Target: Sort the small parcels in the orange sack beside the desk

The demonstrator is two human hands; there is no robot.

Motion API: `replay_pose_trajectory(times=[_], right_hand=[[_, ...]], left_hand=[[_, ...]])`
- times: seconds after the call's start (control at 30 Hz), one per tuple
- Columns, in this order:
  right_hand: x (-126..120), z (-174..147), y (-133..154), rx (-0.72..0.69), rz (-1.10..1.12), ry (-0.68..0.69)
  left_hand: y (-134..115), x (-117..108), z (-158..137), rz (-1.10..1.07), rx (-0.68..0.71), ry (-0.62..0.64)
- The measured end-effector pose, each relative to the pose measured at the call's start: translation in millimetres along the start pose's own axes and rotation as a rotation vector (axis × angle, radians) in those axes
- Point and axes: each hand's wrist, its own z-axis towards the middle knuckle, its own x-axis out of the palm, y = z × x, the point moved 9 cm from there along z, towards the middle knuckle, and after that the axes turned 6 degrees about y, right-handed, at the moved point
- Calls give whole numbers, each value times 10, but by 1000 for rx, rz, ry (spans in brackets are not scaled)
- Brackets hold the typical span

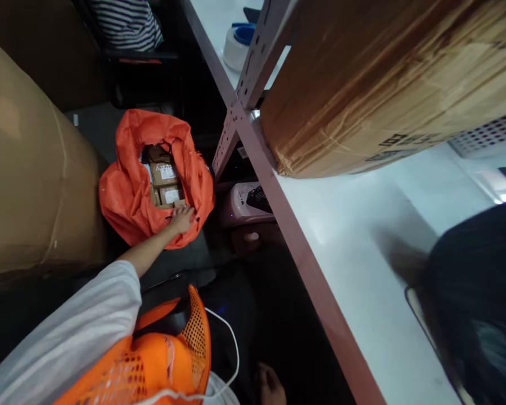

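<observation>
- Where the left hand [181, 218] reaches down to the floor, it rests on the near rim of an orange bag [129, 199], fingers spread flat across the crumpled cloth and the edge of the small boxes [165, 181] inside; it pinches nothing that I can see.
- The orange bag sits on the floor, left of the metal shelf post [236, 121] and beside the tall brown carton [29, 169], its mouth gaping open upward.
- The bag looks like thin, soft fabric: limp, creased, likely to sag and slide under the fingers. It would probably hold best by bunching the rim or both sides of the mouth, not by one loose fold.
- The small boxes inside the bag are cardboard with white labels, stiff and squared, probably light singly but weighty together; each could be taken by its two opposite sides.
- Below the bag, toward the bottom edge of the view, the right hand [270, 387] shows only partly in shadow; I cannot tell whether it is spread or closed.
- Near that hand, below the bag, lie an orange mesh basket [164, 360] and a white cord [230, 349].
- Right of the bag, a pink device [240, 205] sits under the white tabletop [354, 247], which carries a large taped carton [383, 84].
- Above the bag, a person in a striped top [126, 22] sits.
</observation>
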Motion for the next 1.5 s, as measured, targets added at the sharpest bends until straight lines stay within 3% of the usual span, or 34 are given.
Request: replay_pose_trajectory(times=[0.1, 0.17, 0.2, 0.27, 0.4, 0.5, 0.67, 0.93, 1.1, 1.33, 1.43, 1.5], right_hand=[[13, 25, 16, 0, -34, -1], [11, 21, -5, 10, -47, -8], [8, 17, -28, 22, -50, -9], [6, 8, -85, 50, -53, -3], [22, 12, -152, 74, -55, 21], [46, 37, -141, 75, -50, 29], [56, 64, -98, 60, -51, 17], [104, 74, -41, 37, -70, 40], [113, 64, 46, 11, -73, 49], [70, -56, 18, -32, -2, 5], [33, -131, -78, -42, 57, -38], [29, -153, -120, -51, 80, -44]], left_hand=[[5, 761, -162, 96, -19, 291], [33, 987, -150, 125, -27, 417], [63, 994, -98, 132, -30, 444], [162, 815, 87, 149, -53, 411], [500, 131, 503, 226, -193, 189], [774, -98, 637, 271, -291, 191], [992, 90, 626, 348, -355, 365], [592, 633, 295, 539, -191, 450], [445, 768, 121, 541, -190, 460], [396, 488, 241, 401, -307, 372], [353, 157, 294, 339, -351, 285], [284, -194, 294, 296, -353, 155]])
